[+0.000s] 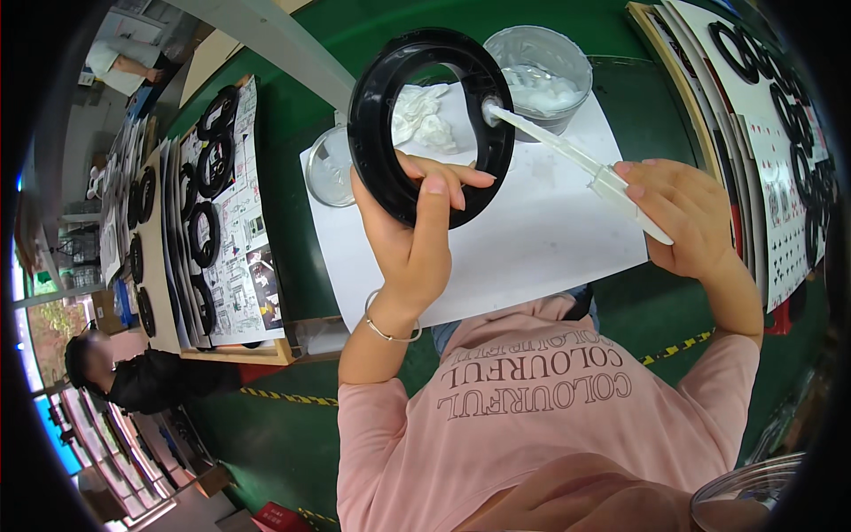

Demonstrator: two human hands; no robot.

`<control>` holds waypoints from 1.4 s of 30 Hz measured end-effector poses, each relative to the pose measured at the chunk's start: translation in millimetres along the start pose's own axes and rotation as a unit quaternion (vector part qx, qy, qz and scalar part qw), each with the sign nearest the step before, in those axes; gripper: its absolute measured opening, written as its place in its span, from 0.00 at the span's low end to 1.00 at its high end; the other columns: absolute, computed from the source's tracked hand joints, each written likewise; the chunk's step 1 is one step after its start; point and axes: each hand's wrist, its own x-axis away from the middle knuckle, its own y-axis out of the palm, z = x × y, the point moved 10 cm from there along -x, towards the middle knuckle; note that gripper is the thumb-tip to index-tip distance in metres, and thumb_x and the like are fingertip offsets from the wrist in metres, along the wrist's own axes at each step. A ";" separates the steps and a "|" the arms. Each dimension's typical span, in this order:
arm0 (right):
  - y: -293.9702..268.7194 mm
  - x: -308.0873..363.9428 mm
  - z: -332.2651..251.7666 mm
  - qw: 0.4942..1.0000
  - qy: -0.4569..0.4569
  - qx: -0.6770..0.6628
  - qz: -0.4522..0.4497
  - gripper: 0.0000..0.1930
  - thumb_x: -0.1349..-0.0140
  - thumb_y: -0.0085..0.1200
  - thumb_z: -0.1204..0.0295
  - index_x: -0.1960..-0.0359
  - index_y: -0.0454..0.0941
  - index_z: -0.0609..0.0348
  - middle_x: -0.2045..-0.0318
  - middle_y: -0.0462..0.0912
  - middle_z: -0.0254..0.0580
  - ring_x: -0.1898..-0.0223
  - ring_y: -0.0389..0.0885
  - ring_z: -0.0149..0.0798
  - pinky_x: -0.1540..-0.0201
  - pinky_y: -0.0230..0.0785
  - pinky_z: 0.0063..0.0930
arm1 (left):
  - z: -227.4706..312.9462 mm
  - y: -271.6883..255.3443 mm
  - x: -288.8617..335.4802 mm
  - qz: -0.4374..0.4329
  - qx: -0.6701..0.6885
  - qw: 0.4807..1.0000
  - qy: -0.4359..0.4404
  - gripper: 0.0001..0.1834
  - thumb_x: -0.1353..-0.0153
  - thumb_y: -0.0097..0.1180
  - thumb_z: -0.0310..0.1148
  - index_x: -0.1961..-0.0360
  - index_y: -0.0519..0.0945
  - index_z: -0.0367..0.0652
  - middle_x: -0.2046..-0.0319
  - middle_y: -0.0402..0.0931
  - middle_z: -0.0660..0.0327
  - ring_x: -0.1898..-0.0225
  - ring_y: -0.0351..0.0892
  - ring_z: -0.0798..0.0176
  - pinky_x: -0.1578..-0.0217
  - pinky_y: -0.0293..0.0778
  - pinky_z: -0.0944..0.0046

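Note:
My left hand [421, 213] grips a glossy black plastic ring [372, 133] by its lower edge and holds it up, tilted, above the white sheet [541, 239]. Between the fingers and thumb of my right hand [678, 208] is a white plastic brush [581, 160]. Its tip touches the inner right side of the ring, where a dab of white paste [489, 108] shows. Just behind the ring, at the right, stands a clear tub [581, 75] with whitish grease inside. Crumpled white tissue [425, 120] is visible through the ring's opening.
A round clear lid [328, 168] lies on the sheet's left side. Stacked boards bearing black rings stand at left [235, 230] and right [771, 177]. A pale post [275, 40] slants over the green table [634, 106]. Other people are at the far left.

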 end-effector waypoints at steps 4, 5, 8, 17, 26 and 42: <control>4.2 1.4 6.0 0.998 0.047 -0.028 -0.035 0.15 0.60 0.50 0.80 0.66 0.73 0.66 0.71 0.79 0.48 0.74 0.79 0.42 0.70 0.72 0.27 | 2.6 3.7 1.5 -0.022 -0.031 0.999 0.018 0.07 0.40 0.38 0.23 0.62 0.55 0.38 0.79 0.66 0.59 0.72 0.75 0.60 0.64 0.69 0.62; 6.1 5.7 10.1 0.996 0.076 -0.030 -0.045 0.15 0.60 0.50 0.80 0.65 0.72 0.66 0.70 0.79 0.47 0.74 0.79 0.42 0.69 0.72 0.27 | 3.5 3.8 2.1 -0.014 -0.027 0.999 0.019 0.08 0.40 0.38 0.23 0.62 0.55 0.38 0.79 0.66 0.59 0.72 0.75 0.60 0.63 0.70 0.61; 7.0 8.1 9.7 0.994 0.093 -0.022 -0.045 0.16 0.60 0.51 0.82 0.64 0.72 0.66 0.69 0.79 0.47 0.73 0.79 0.42 0.68 0.72 0.27 | 4.0 4.0 2.1 -0.010 -0.030 0.999 0.021 0.08 0.40 0.38 0.22 0.61 0.55 0.37 0.79 0.66 0.59 0.71 0.75 0.60 0.62 0.70 0.59; -4.0 3.5 8.6 0.996 0.086 -0.009 -0.024 0.16 0.58 0.51 0.82 0.63 0.71 0.64 0.68 0.79 0.48 0.70 0.79 0.42 0.65 0.72 0.30 | 3.8 -1.6 1.2 -0.001 -0.023 1.000 0.014 0.07 0.40 0.38 0.23 0.62 0.55 0.39 0.79 0.65 0.59 0.72 0.75 0.60 0.62 0.70 0.59; 2.7 4.3 8.8 0.996 0.080 -0.024 -0.016 0.14 0.57 0.52 0.82 0.65 0.71 0.66 0.70 0.79 0.47 0.73 0.79 0.42 0.69 0.72 0.27 | 3.1 -3.7 2.2 0.007 -0.011 1.000 0.016 0.06 0.40 0.38 0.22 0.63 0.56 0.40 0.79 0.65 0.59 0.73 0.75 0.60 0.63 0.70 0.60; 103.4 105.4 62.0 0.483 0.649 -0.556 0.194 0.17 0.41 0.44 0.67 0.53 0.65 0.65 0.66 0.76 0.39 0.68 0.76 0.28 0.68 0.70 0.22 | -9.7 -12.0 5.2 0.022 -0.076 0.997 0.016 0.07 0.40 0.39 0.24 0.64 0.55 0.37 0.79 0.66 0.59 0.71 0.76 0.60 0.64 0.70 0.63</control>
